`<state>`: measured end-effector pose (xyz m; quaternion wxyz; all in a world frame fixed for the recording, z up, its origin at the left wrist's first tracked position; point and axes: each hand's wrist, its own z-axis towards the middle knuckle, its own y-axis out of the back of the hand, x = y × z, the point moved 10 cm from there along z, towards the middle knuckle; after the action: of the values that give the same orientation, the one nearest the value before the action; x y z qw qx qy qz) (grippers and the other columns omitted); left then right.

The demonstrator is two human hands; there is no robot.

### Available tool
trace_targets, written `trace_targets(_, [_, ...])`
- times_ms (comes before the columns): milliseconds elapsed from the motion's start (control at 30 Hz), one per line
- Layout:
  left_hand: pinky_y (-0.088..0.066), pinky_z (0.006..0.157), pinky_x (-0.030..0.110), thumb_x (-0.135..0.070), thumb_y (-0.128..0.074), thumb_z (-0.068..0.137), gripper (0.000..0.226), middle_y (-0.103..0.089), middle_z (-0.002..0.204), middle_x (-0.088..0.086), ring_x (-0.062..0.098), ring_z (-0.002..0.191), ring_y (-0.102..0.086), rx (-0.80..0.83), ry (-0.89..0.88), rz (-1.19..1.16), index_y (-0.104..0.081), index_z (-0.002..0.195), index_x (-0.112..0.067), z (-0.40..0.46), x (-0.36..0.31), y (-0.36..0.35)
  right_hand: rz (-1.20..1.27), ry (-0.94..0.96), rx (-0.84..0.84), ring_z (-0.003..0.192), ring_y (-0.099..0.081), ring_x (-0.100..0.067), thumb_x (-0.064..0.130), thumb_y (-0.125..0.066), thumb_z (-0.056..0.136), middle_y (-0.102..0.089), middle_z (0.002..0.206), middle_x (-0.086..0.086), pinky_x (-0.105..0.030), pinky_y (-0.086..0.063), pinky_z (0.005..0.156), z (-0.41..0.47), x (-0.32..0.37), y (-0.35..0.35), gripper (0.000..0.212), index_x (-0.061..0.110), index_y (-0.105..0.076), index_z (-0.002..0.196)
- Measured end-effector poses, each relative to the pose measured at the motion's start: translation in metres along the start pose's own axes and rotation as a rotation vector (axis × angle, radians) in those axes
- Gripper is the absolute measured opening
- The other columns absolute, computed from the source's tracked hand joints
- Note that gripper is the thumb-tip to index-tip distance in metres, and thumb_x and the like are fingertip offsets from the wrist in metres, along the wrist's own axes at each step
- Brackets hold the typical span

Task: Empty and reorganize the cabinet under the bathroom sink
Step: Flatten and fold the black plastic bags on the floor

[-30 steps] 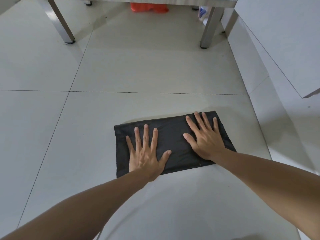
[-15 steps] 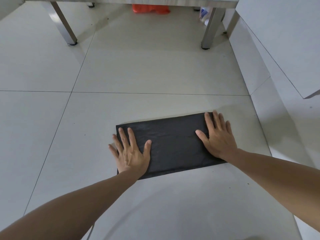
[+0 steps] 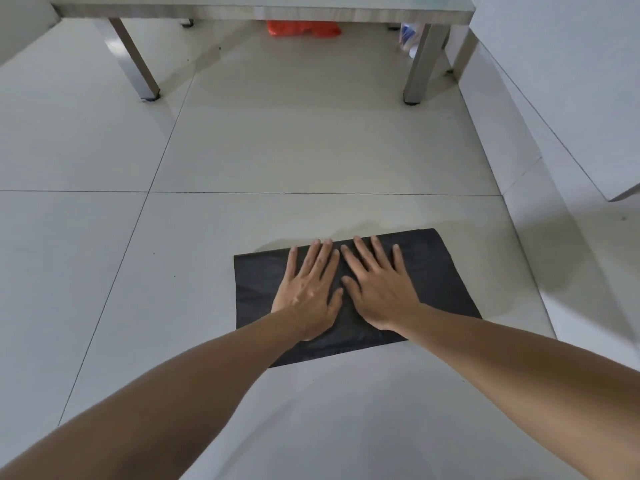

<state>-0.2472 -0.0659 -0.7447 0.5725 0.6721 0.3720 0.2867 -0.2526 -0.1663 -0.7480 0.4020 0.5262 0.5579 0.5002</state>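
Black bag [image 3: 446, 271] lies flat on floor [image 3: 311, 150], long axis running left-right, slightly skewed. Left hand [image 3: 308, 289] and right hand [image 3: 377, 289] both press its centre, side by side, fingers straight; no grip on anything. Bag ends equidistant, so either hand could take the nxt fold. Right end sits farther away.

One black sheet [image 3: 446, 271], two hands, one orange bag [image 3: 303, 29].

pale tiled floor [image 3: 311, 150]; metal-legged table [image 3: 138, 60] at the far end; white wall [image 3: 571, 81] on the right.
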Motion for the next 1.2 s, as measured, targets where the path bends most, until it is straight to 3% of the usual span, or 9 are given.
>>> trace_targets(100, [0.008,0.119,0.051,-0.053,0.008,0.087,0.078,0.016,0.162,0.004,0.021,0.147,0.02,0.025,0.027,-0.026,0.007,0.154,-0.015,-0.001,-0.002,-0.008,-0.028,0.002,-0.034,0.151,-0.013,-0.031,0.054,-0.012,0.098,-0.02,0.163,-0.006,-0.06,-0.01,0.118,-0.003,-0.007,-0.006,0.064,0.026,-0.023,0.156])
trace_targets(200, [0.006,0.119,0.051,-0.06,0.003,0.089,0.076,0.013,0.162,0.004,0.026,0.148,0.016,0.016,0.058,-0.029,0.007,0.154,-0.022,-0.001,0.001,-0.012,-0.034,-0.016,-0.055,0.15,-0.016,-0.03,0.056,-0.017,0.1,-0.021,0.162,-0.008,-0.06,-0.012,0.118,-0.005,-0.018,-0.008,0.063,0.027,-0.024,0.156])
trace_targets(533, [0.007,0.119,0.051,-0.078,-0.003,0.084,0.085,0.011,0.162,0.004,0.036,0.146,0.017,-0.015,0.175,-0.04,0.008,0.154,-0.031,-0.011,0.024,-0.01,-0.025,-0.187,-0.079,0.152,-0.006,-0.027,0.063,-0.009,0.096,-0.011,0.165,-0.005,-0.056,0.002,0.119,-0.012,-0.062,-0.002,0.07,0.03,-0.015,0.157])
trace_targets(833, [0.011,0.119,0.049,-0.079,-0.001,0.083,0.087,0.013,0.162,0.004,0.033,0.146,0.02,-0.017,0.236,-0.058,0.011,0.153,-0.031,-0.023,0.046,-0.012,0.02,-0.256,-0.057,0.152,0.002,-0.024,0.066,0.001,0.092,0.0,0.166,-0.001,-0.054,-0.006,0.12,-0.027,-0.104,-0.004,0.073,0.032,-0.003,0.157])
trace_targets(1200, [0.004,0.12,0.05,-0.083,0.005,0.077,0.094,0.01,0.163,0.002,0.03,0.148,0.016,-0.047,0.353,-0.114,0.006,0.154,-0.03,-0.047,0.082,-0.018,0.054,-0.249,-0.054,0.152,0.003,-0.022,0.065,-0.002,0.094,0.0,0.166,-0.002,-0.05,-0.002,0.121,-0.03,-0.111,-0.008,0.072,0.03,-0.002,0.157])
